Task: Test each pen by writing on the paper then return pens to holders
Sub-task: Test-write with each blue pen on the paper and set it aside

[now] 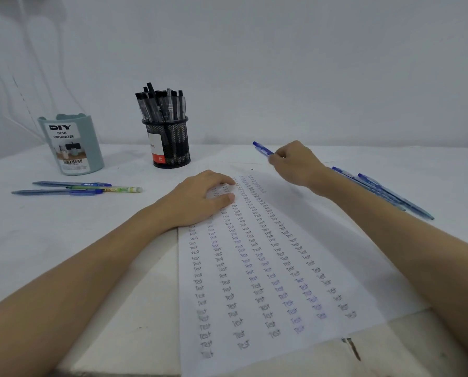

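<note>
A white paper (281, 268) covered with columns of the word "Test" lies in front of me. My left hand (200, 198) rests flat on its upper left part, fingers relaxed. My right hand (295, 163) grips a blue pen (262, 149) above the paper's far right corner, the pen's end pointing up and left. A black mesh holder (170, 144) full of black pens stands behind the paper. A teal desk organizer (71, 144) stands at the far left.
Three pens (75, 187), two blue and one green, lie on the table left of my left hand. Several blue pens (382, 191) lie in a bundle right of my right forearm. A white wall rises behind the table.
</note>
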The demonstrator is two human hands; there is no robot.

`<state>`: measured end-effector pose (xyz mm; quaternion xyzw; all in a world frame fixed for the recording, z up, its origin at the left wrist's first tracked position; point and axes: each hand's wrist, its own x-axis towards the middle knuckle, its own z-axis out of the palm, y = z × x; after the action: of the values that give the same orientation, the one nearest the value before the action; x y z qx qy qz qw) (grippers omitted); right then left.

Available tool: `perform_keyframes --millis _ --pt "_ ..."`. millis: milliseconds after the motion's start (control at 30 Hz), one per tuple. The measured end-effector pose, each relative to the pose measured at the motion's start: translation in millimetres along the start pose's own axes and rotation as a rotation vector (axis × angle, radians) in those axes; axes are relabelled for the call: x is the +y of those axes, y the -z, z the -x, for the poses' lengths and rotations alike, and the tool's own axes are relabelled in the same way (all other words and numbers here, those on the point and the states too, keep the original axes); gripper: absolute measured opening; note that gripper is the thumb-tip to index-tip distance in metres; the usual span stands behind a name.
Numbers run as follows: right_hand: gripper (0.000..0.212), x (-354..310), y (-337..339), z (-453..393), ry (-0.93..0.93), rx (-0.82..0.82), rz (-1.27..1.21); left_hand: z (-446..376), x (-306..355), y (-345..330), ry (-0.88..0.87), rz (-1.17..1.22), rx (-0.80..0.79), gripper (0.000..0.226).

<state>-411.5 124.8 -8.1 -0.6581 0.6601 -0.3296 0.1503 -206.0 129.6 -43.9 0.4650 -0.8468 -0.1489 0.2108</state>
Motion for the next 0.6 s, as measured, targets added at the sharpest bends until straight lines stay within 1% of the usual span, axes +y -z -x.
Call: perform_keyframes --millis 67,133,200,300,433,600 --pt "0.016 3.4 8.6 -2.1 -0.030 -0.046 0.063 0.6 -0.3 0.5 -0.002 -0.004 -0.004 0.040" --pt "0.021 6.9 19.8 -0.8 -0.044 -0.077 0.136 1.3 -1.0 1.2 -0.004 -0.009 -0.006 0.039" --pt "0.021 13.6 29.0 1.2 -0.030 -0.033 0.203 2.3 -1.1 1.6 -0.007 -0.006 -0.011 0.039" --pt "0.010 24.5 36.1 10.6 -0.012 0.059 0.242 3.7 -0.5 2.0 -0.006 0.011 -0.019 0.039" --pt "0.013 37.7 39.8 22.9 -0.019 0.091 0.309 4.8 0.4 1.8 -0.004 0.017 -0.020 0.039" --pt "0.007 51.7 45.1 31.9 -0.050 0.140 0.329 7.6 2.3 0.7 -0.012 0.027 -0.005 0.038"
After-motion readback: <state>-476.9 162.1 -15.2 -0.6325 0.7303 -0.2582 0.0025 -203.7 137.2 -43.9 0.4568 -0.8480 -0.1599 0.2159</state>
